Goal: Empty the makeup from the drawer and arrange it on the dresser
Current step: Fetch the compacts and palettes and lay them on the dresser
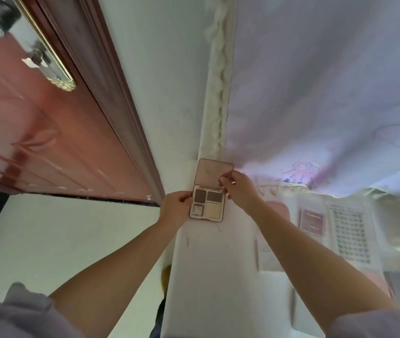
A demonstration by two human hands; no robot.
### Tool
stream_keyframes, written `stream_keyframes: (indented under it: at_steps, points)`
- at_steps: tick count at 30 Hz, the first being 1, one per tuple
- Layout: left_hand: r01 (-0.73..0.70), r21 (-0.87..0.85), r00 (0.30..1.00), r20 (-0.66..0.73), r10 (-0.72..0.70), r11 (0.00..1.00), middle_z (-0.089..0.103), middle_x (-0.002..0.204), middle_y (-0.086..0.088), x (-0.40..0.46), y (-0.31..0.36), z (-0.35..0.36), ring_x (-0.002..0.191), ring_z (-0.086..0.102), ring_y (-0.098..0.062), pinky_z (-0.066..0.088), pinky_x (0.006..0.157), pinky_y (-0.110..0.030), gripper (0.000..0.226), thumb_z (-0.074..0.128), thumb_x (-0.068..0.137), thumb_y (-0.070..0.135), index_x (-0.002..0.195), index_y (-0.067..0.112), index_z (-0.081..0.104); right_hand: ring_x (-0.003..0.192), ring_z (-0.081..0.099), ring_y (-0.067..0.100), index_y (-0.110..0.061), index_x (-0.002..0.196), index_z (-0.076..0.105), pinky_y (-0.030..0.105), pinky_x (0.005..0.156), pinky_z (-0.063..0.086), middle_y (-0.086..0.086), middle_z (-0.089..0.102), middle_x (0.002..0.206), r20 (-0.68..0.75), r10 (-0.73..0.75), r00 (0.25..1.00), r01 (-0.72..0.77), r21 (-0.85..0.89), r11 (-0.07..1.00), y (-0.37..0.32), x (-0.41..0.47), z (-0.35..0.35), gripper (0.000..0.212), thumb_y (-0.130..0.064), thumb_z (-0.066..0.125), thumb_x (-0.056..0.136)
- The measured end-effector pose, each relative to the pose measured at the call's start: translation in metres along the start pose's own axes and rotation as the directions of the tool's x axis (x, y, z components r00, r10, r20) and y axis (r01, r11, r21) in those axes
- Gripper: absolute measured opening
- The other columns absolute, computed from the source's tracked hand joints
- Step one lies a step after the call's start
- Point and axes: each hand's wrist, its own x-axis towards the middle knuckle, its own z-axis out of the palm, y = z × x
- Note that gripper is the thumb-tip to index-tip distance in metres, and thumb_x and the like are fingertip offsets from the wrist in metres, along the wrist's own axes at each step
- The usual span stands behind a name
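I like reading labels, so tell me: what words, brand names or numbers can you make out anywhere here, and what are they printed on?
None can be read.
Palette lid: a faint mark, too blurred to read.
Dark red box on the right: pale lettering, too small and blurred to read.
Curtain: a pink cartoon drawing, no words.

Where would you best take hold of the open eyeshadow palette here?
By the base's side edges, as the left hand does, coming from the side. The eyeshadow palette lies open, pans exposed, and its lid, pinched by the right hand, is hinged, so probably a less steady hold.
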Motion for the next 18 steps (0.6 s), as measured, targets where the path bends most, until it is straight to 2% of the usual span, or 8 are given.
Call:
stream_keyframes:
  at_steps: [2,4,6,8,11,14,16,18]
  points:
    - [-0.011,0.026,1.0,-0.012,0.011,1.0,0.069,0.093,0.003,0.009,-0.004,-0.001,0.086,0.061,-0.01,0.043,0.068,-0.008,0.025,0.054,0.088,0.005,0.105,0.011,0.071,0.057,0.056,0.012,-0.011,0.088,0.058,0.015,0.048,0.043,0.002,0.061,0.077,-0.021,0.016,1.0,-0.017,-0.007,1.0,0.001,0.007,0.006,0.011,-0.011,0.049,0.094]
    - [-0.017,0.043,1.0,-0.013,0.018,0.999,0.069,0.096,-0.001,0.014,-0.007,-0.002,0.089,0.061,-0.014,0.044,0.076,-0.017,0.025,0.053,0.089,0.004,0.107,0.01,0.07,0.064,0.057,0.017,-0.012,0.087,0.058,0.025,0.059,0.047,0.005,0.063,0.077,-0.036,0.018,0.999,-0.019,-0.041,0.999,0.004,0.012,0.01,0.012,-0.014,0.049,0.094]
    - [-0.031,0.075,0.999,-0.02,0.033,0.997,0.065,0.089,-0.001,0.016,-0.01,-0.001,0.079,0.058,-0.012,0.044,0.07,-0.019,0.027,0.052,0.089,0.004,0.109,0.013,0.067,0.07,0.059,0.022,-0.009,0.09,0.058,0.036,0.068,0.049,0.007,0.063,0.078,-0.046,0.023,0.999,-0.027,-0.076,0.997,0.006,0.014,0.012,0.013,-0.016,0.049,0.095]
    - [-0.036,0.093,0.999,-0.023,0.038,0.995,0.058,0.078,0.004,0.017,-0.012,-0.001,0.069,0.052,-0.008,0.04,0.059,-0.016,0.027,0.05,0.09,0.005,0.11,0.016,0.065,0.074,0.061,0.023,-0.004,0.096,0.06,0.039,0.073,0.051,0.007,0.063,0.079,-0.057,0.027,0.998,-0.033,-0.098,0.995,0.008,0.014,0.014,0.017,-0.017,0.048,0.095]
    - [-0.017,0.084,1.0,-0.01,0.017,0.996,0.054,0.074,0.007,0.017,-0.012,-0.001,0.064,0.049,-0.008,0.039,0.055,-0.018,0.027,0.047,0.091,0.007,0.111,0.016,0.063,0.073,0.062,0.019,-0.004,0.108,0.058,0.033,0.07,0.052,0.004,0.064,0.088,-0.067,0.029,0.997,-0.034,-0.082,0.996,0.008,0.009,0.012,0.021,-0.017,0.048,0.095]
    - [-0.018,0.103,1.0,-0.021,0.02,0.995,0.054,0.084,0.001,0.007,-0.008,-0.001,0.068,0.049,-0.009,0.037,0.056,-0.019,0.029,0.045,0.094,0.01,0.119,0.015,0.058,0.067,0.063,0.009,-0.008,0.116,0.054,0.015,0.051,0.05,0.001,0.063,0.096,-0.084,0.023,0.996,-0.026,-0.032,0.999,0.006,-0.003,-0.002,0.023,-0.02,0.049,0.096]
    - [-0.068,0.174,0.992,-0.095,0.086,0.982,0.052,0.099,-0.005,-0.007,-0.007,0.003,0.078,0.05,-0.013,0.038,0.061,-0.02,0.03,0.045,0.094,0.01,0.122,0.015,0.054,0.066,0.063,0.007,-0.012,0.117,0.053,0.012,0.047,0.047,0.0,0.062,0.097,-0.103,0.016,0.995,-0.018,-0.019,1.0,0.01,-0.017,-0.02,0.022,-0.018,0.051,0.095]
    - [-0.178,0.262,0.964,-0.145,0.221,0.948,0.049,0.103,-0.003,-0.029,-0.004,0.015,0.088,0.051,-0.016,0.04,0.069,-0.024,0.029,0.046,0.093,0.008,0.12,0.014,0.054,0.064,0.063,0.006,-0.014,0.108,0.057,0.017,0.05,0.046,0.0,0.063,0.092,-0.11,0.019,0.994,-0.02,-0.007,1.0,0.019,-0.04,-0.043,0.015,-0.013,0.051,0.094]
